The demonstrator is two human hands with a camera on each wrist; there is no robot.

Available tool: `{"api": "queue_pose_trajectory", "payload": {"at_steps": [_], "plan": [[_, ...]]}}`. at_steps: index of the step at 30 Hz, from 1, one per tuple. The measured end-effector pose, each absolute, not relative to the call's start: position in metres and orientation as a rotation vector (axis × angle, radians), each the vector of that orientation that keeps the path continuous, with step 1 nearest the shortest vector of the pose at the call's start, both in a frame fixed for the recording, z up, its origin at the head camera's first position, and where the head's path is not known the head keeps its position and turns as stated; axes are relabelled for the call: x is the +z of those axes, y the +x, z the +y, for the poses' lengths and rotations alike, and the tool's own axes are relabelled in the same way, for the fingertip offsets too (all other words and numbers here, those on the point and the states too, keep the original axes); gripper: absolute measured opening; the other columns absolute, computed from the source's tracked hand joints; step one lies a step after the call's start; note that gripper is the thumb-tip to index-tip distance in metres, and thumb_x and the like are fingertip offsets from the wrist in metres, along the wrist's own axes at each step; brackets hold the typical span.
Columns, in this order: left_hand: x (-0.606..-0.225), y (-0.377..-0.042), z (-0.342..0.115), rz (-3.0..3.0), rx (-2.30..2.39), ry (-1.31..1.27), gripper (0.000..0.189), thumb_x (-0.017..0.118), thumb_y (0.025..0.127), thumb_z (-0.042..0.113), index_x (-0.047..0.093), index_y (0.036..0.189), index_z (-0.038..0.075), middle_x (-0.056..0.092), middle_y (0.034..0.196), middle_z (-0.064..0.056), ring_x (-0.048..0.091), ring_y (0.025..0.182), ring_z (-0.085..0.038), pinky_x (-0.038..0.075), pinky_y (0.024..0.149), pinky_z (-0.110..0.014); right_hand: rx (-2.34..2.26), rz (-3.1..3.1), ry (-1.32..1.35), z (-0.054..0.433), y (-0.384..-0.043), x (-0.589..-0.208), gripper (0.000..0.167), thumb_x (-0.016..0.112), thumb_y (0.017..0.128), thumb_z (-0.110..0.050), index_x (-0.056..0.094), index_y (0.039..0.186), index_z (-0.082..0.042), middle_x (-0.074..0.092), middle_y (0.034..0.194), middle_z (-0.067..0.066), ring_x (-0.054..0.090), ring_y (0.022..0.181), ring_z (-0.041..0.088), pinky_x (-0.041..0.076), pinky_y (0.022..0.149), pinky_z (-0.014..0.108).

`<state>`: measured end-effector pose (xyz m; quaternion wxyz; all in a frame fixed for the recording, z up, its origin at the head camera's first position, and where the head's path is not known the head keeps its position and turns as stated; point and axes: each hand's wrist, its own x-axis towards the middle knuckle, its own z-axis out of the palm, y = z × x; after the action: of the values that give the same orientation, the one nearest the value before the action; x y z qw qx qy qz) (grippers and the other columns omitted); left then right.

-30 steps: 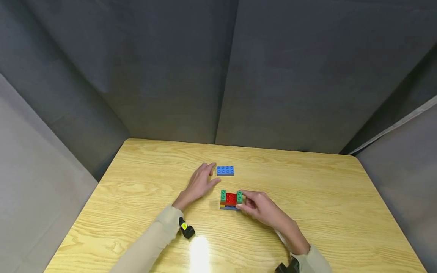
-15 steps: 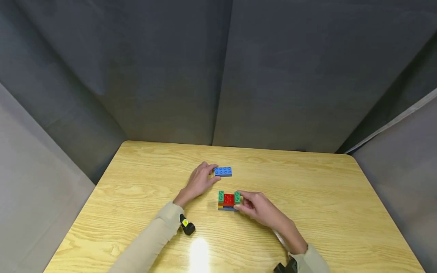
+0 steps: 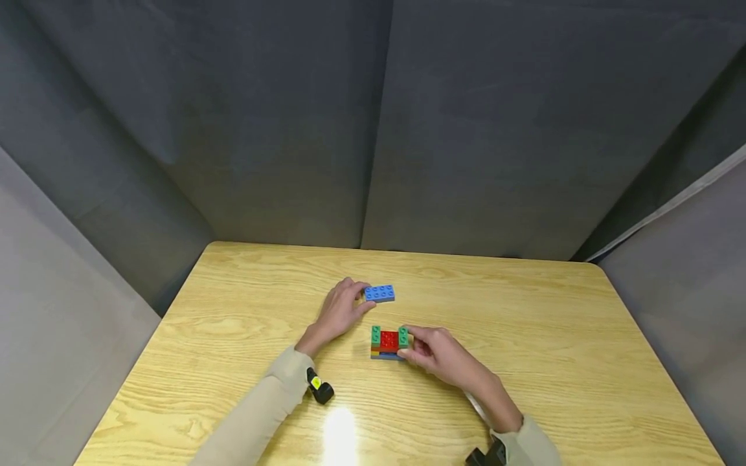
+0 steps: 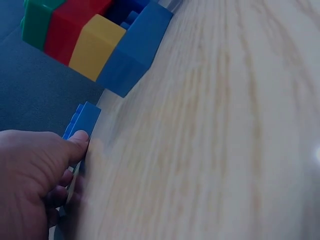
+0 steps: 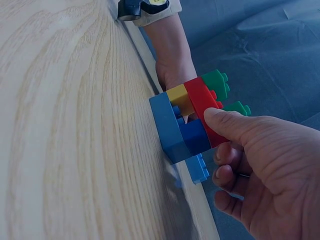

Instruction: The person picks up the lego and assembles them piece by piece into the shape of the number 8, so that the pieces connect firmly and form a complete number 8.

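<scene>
A loose blue eight-stud toy brick (image 3: pixel 380 294) lies toward the back of the table. My left hand (image 3: pixel 340 309) pinches its left end between thumb and fingers. Nearer to me stands a stack of toy bricks (image 3: pixel 388 341), its right side held by my right hand (image 3: pixel 445 355). In the right wrist view the stack has a long blue brick (image 5: pixel 167 127) at the bottom. A yellow brick (image 5: pixel 180 97) and a darker blue brick (image 5: pixel 196 137) sit on it with a gap between. Above them runs a red brick (image 5: pixel 203 105), topped at its ends by two green bricks (image 5: pixel 215 82).
The wooden table (image 3: pixel 524 336) extends on both sides of the hands. Behind it hangs a dark grey curtain (image 3: pixel 280 142); paler panels stand at left and right. Each wrist carries a small black camera (image 3: pixel 320 389).
My left hand has closed its thumb and fingers on the blue brick's left end, and the brick has turned slightly. The right hand stays on the stack. The head view has shifted slightly.
</scene>
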<state>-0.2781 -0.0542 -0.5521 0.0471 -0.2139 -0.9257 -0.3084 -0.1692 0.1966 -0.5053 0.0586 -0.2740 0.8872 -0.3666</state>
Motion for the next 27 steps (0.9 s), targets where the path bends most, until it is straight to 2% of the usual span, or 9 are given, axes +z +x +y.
{"api": "queue_pose_trajectory", "payload": {"at_steps": [7, 18, 27], "plan": [[-0.553, -0.277, -0.058, -2.818, -0.930, -0.665, 0.041, 0.075, 0.098, 0.036, 0.069, 0.132, 0.013, 0.053, 0.093, 0.001, 0.045, 0.080, -0.015, 0.037, 0.070, -0.029, -1.105, 2.687, -0.822, 0.194, -0.169, -0.504, 0.032, 0.068, 0.103, -0.034, 0.069, 0.118, -0.006, 0.042, 0.066, -0.012, 0.034, 0.057, -0.001, 0.031, 0.054, 0.019], [-0.551, -0.267, -0.065, -2.822, -0.957, -0.679, 0.041, 0.074, 0.099, 0.035, 0.068, 0.132, 0.012, 0.055, 0.094, -0.004, 0.045, 0.083, -0.017, 0.036, 0.072, -0.030, -1.094, 2.697, -0.810, 0.193, -0.172, -0.504, 0.024, 0.070, 0.102, -0.033, 0.068, 0.112, -0.011, 0.042, 0.065, -0.013, 0.033, 0.056, -0.001, 0.029, 0.054, 0.018], [-0.548, -0.258, -0.069, -2.830, -0.971, -0.708, 0.039, 0.075, 0.098, 0.034, 0.069, 0.130, 0.011, 0.054, 0.094, -0.002, 0.045, 0.082, -0.016, 0.037, 0.072, -0.030, -1.112, 2.687, -0.807, 0.192, -0.171, -0.503, 0.020, 0.071, 0.101, -0.033, 0.068, 0.107, -0.015, 0.042, 0.065, -0.014, 0.034, 0.056, -0.002, 0.029, 0.054, 0.018]]}}
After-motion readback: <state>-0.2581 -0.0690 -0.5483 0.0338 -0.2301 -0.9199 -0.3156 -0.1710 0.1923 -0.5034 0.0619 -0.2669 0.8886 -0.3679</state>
